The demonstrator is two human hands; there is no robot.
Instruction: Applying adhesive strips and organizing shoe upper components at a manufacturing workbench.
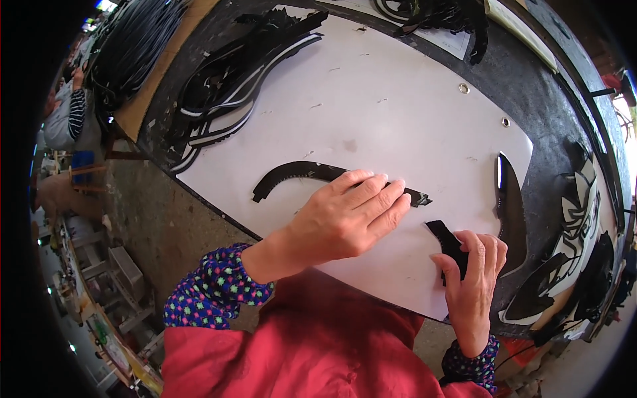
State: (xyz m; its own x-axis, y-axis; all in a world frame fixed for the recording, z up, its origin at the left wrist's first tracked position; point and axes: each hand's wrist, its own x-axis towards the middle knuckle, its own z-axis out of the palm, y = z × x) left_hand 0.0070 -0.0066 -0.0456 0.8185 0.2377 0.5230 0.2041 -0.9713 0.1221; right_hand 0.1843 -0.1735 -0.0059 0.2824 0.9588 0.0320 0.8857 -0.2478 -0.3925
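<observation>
A curved black strip with a notched inner edge lies on the white board. My left hand rests flat across its middle, fingers stretched out, so that part of the strip is hidden. To the right, near the board's front edge, my right hand pinches a short black piece between thumb and fingers. The lower part of this piece is partly covered by the hand. Beyond my right hand stands out a large dark curved piece with a pale edge.
Several black strips with white edging are heaped at the far left of the board. Cut black and white pieces lie along the dark table's right side. A bundle of thin black cords sits at the upper left. Another person is at the far left.
</observation>
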